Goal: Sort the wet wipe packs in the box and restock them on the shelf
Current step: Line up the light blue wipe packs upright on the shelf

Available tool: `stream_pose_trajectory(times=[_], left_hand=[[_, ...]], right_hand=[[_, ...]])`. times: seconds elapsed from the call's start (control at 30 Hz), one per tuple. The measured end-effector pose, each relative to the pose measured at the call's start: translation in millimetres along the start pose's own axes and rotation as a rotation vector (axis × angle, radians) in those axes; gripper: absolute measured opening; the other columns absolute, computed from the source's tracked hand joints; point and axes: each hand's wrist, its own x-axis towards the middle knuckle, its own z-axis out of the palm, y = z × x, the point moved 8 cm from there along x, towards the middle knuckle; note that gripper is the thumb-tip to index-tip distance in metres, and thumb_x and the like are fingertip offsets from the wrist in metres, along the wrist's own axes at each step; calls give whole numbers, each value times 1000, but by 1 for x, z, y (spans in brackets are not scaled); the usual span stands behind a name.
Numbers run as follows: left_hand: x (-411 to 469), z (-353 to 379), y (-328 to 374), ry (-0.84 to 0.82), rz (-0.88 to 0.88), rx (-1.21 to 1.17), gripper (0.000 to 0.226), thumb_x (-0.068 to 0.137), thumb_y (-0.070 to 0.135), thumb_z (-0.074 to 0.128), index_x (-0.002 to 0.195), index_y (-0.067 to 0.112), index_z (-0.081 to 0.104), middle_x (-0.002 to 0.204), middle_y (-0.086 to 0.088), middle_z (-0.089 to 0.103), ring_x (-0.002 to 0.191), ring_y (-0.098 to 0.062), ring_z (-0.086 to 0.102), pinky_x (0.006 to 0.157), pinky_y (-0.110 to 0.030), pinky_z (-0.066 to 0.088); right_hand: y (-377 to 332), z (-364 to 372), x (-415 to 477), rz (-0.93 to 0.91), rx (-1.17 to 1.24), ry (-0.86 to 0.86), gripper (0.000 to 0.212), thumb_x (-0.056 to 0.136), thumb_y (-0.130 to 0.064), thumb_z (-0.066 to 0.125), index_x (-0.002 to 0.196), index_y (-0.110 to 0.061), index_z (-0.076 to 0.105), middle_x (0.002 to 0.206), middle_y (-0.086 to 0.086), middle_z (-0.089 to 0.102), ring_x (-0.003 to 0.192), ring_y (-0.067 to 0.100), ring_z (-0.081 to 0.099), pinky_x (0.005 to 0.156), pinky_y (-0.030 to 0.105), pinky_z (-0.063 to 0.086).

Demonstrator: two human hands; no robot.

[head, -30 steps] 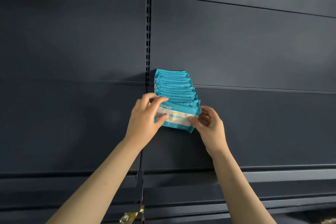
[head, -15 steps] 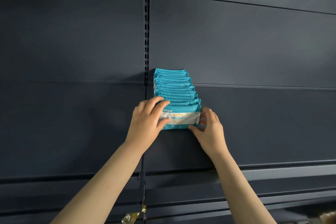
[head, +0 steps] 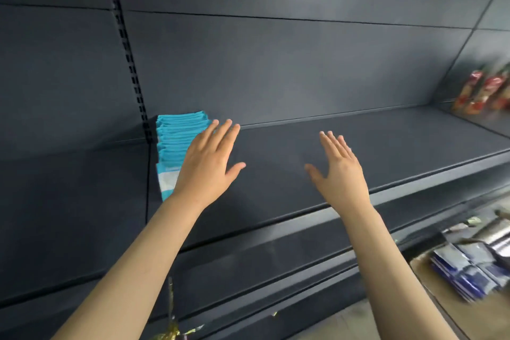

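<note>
Head view.
- Wet wipe packs [head: 176, 135]: one teal row, standing on edge at the left end of your dark shelf [head: 358, 146], just right of the slotted upright [head: 129, 63].
- Your left hand [head: 205, 165]: fingers straight and close together, thumb out, holding nothing. It overlaps the row's right side; contact cannot be told.
- Your right hand [head: 339, 171]: fingers straight, slightly fanned, empty, over bare shelf, well apart from the packs.
- Cardboard box [head: 422, 270]: lower right, holding dark blue packs [head: 463, 270].
- Red packages [head: 485, 91]: far right, blurred.

We hold our left hand [head: 205, 165] and right hand [head: 340, 171], fingers straight, over the shelf [head: 386, 143], the left beside the teal wipe packs [head: 176, 132] (their print blurred).
</note>
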Motion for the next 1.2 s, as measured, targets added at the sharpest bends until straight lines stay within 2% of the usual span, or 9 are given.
stream_pose_trajectory(times=[0.13,0.3,0.57,0.8,1.0,1.2], left_hand=[[19,43,116,-61,110,-153,73,92,38,64,150,5,34,157,-13,33,146,-33,28,116,-44,27],[3,110,303,-206,284,-336,74,96,42,56,154,9,26,162,-8,23,149,-29,19,118,-42,24],[-67,199,563,-486,511,-488,72,97,42,54,156,18,22,163,-3,20,151,-23,14,120,-40,16],[-134,292,719,-800,668,-519,68,100,47,44,157,27,12,165,7,8,151,-12,2,120,-35,8],[-148,384,840,-1009,698,-546,66,100,46,45,156,25,17,164,7,12,151,-12,5,120,-35,10],[-193,477,929,-1250,689,-472,66,99,47,47,155,26,21,163,7,17,150,-14,10,119,-37,13]], right_hand=[[93,-75,-58,115,-101,63,73,96,-43,57,157,-22,21,164,-3,18,152,18,7,124,38,11],[231,-153,-179,368,-176,83,73,97,-46,54,157,-26,18,165,-6,14,153,18,5,120,34,5],[415,-213,-381,800,-253,46,70,94,-35,61,154,-23,29,162,0,24,151,22,15,123,38,17],[541,-223,-504,1130,-229,35,69,95,-34,60,155,-20,28,162,3,25,151,24,17,121,36,18],[658,-215,-576,1456,-46,81,67,98,-29,57,155,-15,26,162,3,24,151,21,14,121,35,19],[765,-197,-640,1715,97,126,64,98,-26,58,154,-13,29,159,5,32,147,22,28,119,38,28]])
